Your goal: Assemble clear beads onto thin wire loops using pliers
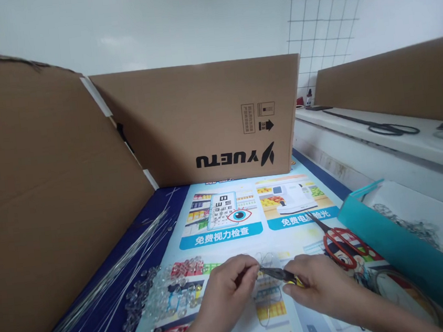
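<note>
My right hand grips needle-nose pliers with dark jaws and yellow on the handles. Thumb and fingertips of my left hand are pinched on a thin bent wire, right where the pliers' tips meet it. Loops of this wire show above and below the jaws; its exact shape is hard to make out. Clear beads lie in a spread heap to the left of my left hand. Red-handled scissors rest beyond my right hand, blades pointing away.
Long thin wires lie along the left side. A teal box at the right holds small wire pieces. Cardboard panels stand at the back and left. Black scissors lie on a white ledge. A printed poster sheet covers the table.
</note>
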`<state>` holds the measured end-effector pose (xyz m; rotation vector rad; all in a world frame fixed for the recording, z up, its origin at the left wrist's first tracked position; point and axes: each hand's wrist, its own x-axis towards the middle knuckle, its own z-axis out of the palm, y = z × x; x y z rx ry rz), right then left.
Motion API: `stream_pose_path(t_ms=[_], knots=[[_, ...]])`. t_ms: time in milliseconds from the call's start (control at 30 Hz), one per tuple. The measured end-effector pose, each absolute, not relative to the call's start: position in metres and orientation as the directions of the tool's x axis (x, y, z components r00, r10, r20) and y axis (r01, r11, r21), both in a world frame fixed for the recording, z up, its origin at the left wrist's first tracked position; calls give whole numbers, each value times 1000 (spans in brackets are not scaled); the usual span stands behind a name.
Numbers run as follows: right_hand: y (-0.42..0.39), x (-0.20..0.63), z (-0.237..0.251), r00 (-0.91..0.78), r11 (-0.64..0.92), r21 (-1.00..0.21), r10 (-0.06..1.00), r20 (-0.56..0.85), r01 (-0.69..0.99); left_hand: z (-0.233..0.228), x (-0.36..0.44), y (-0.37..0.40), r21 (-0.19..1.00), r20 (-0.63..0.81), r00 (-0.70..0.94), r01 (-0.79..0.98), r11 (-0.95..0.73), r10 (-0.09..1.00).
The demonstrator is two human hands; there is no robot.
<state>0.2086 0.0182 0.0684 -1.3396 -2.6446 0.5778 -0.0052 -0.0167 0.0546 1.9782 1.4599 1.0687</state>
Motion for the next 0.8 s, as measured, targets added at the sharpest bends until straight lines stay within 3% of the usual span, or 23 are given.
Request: stream_pose_path(t_ms=[133,333,533,600,667,733,800], knots=[[16,209,69,-584,539,-328,810,-50,776,56,-4,-18,722,334,164,588,-364,928],[12,205,71,-581,567,-221,814,0,794,47,-7,-18,582,441,224,665,-468,869],[11,205,70,-587,605,-106,794,158,789,45,-10,-17,544,495,271,644,-538,825],[10,205,72,-561,587,-221,810,174,779,47,-11,-18,529,571,213,643,-553,793],[9,205,74,-533,488,-515,844,70,705,50,-12,-19,515,647,130,651,-557,751],[7,204,74,-547,198,-827,824,-151,526,52,-11,-20,496,694,79,668,-555,716],[2,201,72,-600,-141,-932,730,-326,335,54,-10,-21,473,724,62,681,-559,687]])
